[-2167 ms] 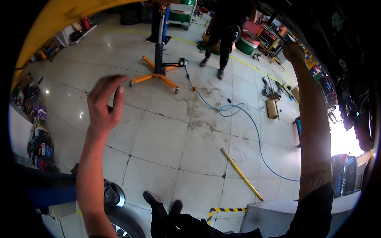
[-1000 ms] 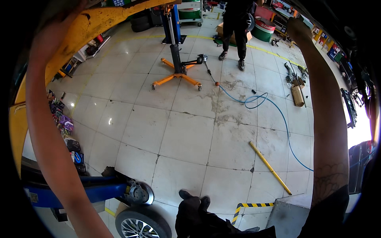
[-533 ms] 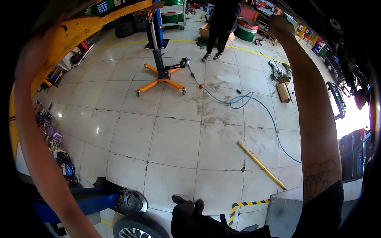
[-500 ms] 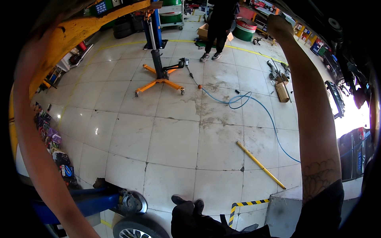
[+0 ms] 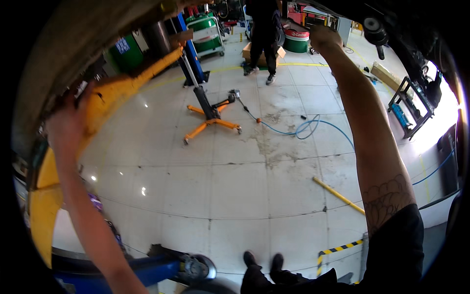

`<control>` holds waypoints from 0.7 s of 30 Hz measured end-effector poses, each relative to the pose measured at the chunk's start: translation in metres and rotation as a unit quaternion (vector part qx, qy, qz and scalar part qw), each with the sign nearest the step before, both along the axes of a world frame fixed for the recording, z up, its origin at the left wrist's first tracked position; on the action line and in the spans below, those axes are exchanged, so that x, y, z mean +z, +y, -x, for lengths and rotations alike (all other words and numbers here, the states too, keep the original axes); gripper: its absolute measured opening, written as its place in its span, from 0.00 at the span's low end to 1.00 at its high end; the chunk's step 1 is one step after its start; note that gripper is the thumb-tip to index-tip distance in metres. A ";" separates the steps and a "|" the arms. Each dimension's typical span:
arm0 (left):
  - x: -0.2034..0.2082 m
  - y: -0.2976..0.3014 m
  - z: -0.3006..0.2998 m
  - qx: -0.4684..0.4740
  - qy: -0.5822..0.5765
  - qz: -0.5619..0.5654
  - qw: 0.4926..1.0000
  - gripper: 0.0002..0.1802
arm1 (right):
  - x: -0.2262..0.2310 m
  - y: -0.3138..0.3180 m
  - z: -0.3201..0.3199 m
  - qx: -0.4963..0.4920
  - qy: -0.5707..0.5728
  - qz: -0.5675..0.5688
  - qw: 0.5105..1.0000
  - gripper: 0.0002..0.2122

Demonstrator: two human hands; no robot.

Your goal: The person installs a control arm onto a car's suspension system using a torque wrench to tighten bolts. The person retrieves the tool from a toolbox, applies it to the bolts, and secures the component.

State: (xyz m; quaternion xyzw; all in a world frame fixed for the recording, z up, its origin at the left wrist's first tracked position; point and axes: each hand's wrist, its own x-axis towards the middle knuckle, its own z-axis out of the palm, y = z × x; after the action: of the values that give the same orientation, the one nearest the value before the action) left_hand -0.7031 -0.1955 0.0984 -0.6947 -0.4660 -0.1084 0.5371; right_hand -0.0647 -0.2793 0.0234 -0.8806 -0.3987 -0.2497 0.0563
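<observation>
Both my arms reach up toward the dark underside of a raised car (image 5: 117, 24). My left hand (image 5: 67, 120) is beside the yellow lift arm (image 5: 115, 98), close to the car's edge. Its fingers are blurred and partly lost in shadow. Farther right, my right hand (image 5: 325, 40) is lifted at the top of the view, its fingers curled closed just below the dark underbody. Whatever it grips, if anything, is hidden. A round dark underbody part (image 5: 374, 30) hangs to the right of that hand.
An orange-legged jack stand (image 5: 210, 120) stands ahead, by an air tool (image 5: 235, 94) on a blue hose (image 5: 306, 130). A yellow bar (image 5: 338, 195) lies on the tiles. Another person (image 5: 264, 41) stands beyond. A blue lift arm (image 5: 147, 268) is low left; a black cart (image 5: 411, 108) stands right.
My view has shifted, and my left hand now shows beside the yellow lift arm. My right hand stays raised and curled. The other person's feet have moved apart.
</observation>
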 end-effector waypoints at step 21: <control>-0.122 -0.036 -0.264 -0.576 -0.201 0.394 0.688 0.09 | -0.003 0.004 0.005 0.111 0.041 -0.132 0.984 0.10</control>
State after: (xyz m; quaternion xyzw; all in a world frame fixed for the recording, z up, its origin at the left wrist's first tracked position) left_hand -0.4391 -0.2317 -0.0232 -0.9358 -0.0712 -0.3399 -0.0604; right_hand -0.0699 -0.2755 0.0200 -0.8250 -0.4550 -0.2562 0.2160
